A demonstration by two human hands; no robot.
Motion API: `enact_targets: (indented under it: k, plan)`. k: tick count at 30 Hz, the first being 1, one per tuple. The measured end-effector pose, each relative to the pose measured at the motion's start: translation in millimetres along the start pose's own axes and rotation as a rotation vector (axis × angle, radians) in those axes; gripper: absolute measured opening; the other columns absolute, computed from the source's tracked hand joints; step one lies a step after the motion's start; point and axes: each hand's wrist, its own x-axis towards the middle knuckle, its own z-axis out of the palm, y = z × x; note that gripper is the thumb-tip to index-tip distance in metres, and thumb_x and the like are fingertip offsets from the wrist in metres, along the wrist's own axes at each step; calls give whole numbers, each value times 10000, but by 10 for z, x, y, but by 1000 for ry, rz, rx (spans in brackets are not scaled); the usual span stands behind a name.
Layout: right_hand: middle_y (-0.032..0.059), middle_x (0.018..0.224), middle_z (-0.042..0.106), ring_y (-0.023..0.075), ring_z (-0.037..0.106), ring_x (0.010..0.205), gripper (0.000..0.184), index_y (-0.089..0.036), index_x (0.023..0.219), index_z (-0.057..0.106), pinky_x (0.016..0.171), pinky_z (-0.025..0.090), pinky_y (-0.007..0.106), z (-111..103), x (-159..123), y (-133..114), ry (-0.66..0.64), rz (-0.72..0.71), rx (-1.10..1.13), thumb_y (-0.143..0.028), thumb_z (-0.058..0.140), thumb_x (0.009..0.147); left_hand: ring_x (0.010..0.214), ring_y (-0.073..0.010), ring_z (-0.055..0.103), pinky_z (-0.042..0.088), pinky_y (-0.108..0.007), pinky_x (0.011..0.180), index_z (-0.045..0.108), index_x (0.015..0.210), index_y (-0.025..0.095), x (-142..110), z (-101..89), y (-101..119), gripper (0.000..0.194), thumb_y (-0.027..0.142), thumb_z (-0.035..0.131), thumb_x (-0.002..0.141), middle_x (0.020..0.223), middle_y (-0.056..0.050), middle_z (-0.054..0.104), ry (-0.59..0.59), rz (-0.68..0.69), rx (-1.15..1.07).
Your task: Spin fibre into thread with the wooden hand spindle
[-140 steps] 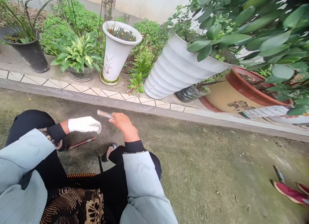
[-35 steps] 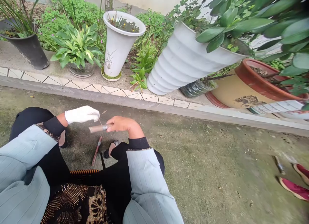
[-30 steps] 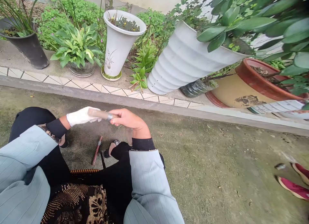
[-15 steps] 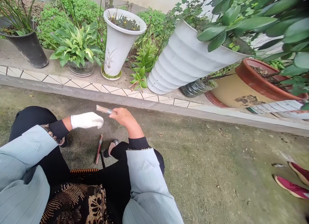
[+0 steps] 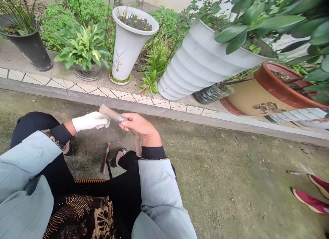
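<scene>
My right hand (image 5: 138, 125), bare, is closed around a pale brown, stick-like handle (image 5: 109, 112) with a silvery band by the fingers. Its free end points up and left. Below the wrist hangs a blurred brownish curved piece (image 5: 138, 144); whether it belongs to the same tool I cannot tell. My left hand (image 5: 89, 121), in a white glove, has its fingers pressed together close beside the handle's free end. What they hold, if anything, is hidden. On the ground between my feet lies a reddish stick (image 5: 105, 159) with a greyish band.
Along a tiled ledge (image 5: 97, 91) ahead stand a dark pot (image 5: 32, 50), a white flared pot (image 5: 123, 54), a large ribbed white pot (image 5: 187, 64) and a tan pot with a red rim (image 5: 246, 91). Another person's red shoes (image 5: 309, 199) are at the right.
The handle has turned in my right hand, and the brownish curved piece now shows below the wrist. My gloved left hand has risen slightly, closer to the handle's end.
</scene>
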Motion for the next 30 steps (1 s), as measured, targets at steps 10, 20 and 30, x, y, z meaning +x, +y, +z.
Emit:
enact_targets:
  k: [10, 20, 30]
  plan:
    - [7, 699, 570, 120, 502, 620, 188, -168, 835, 599, 587, 349, 242, -78, 157, 202, 471, 293, -596, -350, 558, 814, 521, -83, 389, 323, -207, 506, 600, 782, 124, 40, 188, -75, 381, 465, 470, 892, 655, -6, 538, -133, -69, 92]
    - [-15, 643, 602, 89, 505, 558, 155, -169, 863, 697, 550, 364, 215, 118, 177, 156, -476, 428, -581, -279, 627, 779, 608, -109, 446, 337, -211, 601, 595, 733, 149, 0, 18, -60, 313, 373, 457, 903, 675, -1, 561, -156, 66, 509]
    - [-35, 677, 525, 67, 453, 550, 311, -175, 790, 517, 548, 426, 215, 14, 212, 138, 415, -72, 164, -440, 665, 725, 521, -101, 444, 377, -219, 539, 615, 929, 91, -170, 136, -124, 422, 485, 463, 924, 547, 18, 479, -27, -13, -200]
